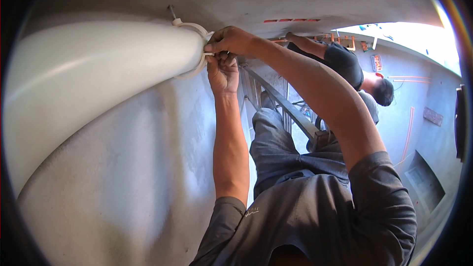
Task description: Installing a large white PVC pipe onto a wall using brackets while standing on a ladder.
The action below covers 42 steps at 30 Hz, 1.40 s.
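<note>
A thick white pipe (108, 64) runs along under the ceiling from the left. Around its right end sits a white pipe clamp (191, 24), hung from a short metal rod (171, 12) in the ceiling. The two ends of the clamp stand a little apart on the side facing me. At the upper end, my right hand (230, 40) is closed, thumb and fingers pinching. Just below it, my left hand (224, 75) grips the lower end with thumb and curled fingers. Any small fastener between the fingertips is hidden.
Below my arms are metal rails (283, 101) of a frame, beside my legs. To the right, another person (345, 64) in dark clothes reaches up near orange pipes (351, 44). A grey wall (143, 167) curves along the left, under the pipe.
</note>
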Motion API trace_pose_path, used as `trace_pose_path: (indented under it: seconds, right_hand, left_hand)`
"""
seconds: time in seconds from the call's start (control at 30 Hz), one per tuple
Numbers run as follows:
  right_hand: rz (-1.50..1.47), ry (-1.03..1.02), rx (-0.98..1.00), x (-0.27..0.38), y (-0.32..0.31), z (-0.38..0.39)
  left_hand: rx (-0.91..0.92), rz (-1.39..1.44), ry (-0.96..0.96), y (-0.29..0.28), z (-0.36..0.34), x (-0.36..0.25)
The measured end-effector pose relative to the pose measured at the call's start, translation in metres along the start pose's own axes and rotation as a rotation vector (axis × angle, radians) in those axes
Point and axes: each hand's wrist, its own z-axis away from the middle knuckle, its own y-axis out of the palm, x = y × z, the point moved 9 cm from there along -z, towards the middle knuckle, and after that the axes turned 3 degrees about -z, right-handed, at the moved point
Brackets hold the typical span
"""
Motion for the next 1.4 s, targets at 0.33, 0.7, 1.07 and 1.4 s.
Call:
trace_pose_path:
  seconds: [0.33, 0.7, 1.07, 1.4]
  right_hand:
    - [0.083, -0.014, -0.041, 0.004, 0.002, 0.003]
    - [-0.106, 0.005, -0.001, 0.000, 0.000, 0.002]
    - [-0.153, -0.024, 0.023, 0.001, -0.002, 0.005]
    - [-0.049, 0.024, -0.059, 0.001, 0.000, 0.002]
  left_hand:
    - [-0.010, -0.018, 0.009, -0.005, -0.001, -0.002]
    - [-0.050, 0.047, 0.039, 0.003, 0.001, 0.000]
    - [-0.012, 0.014, 0.028, 0.010, 0.001, 0.002]
    - [0.018, 0.040, -0.003, 0.007, 0.000, 0.001]
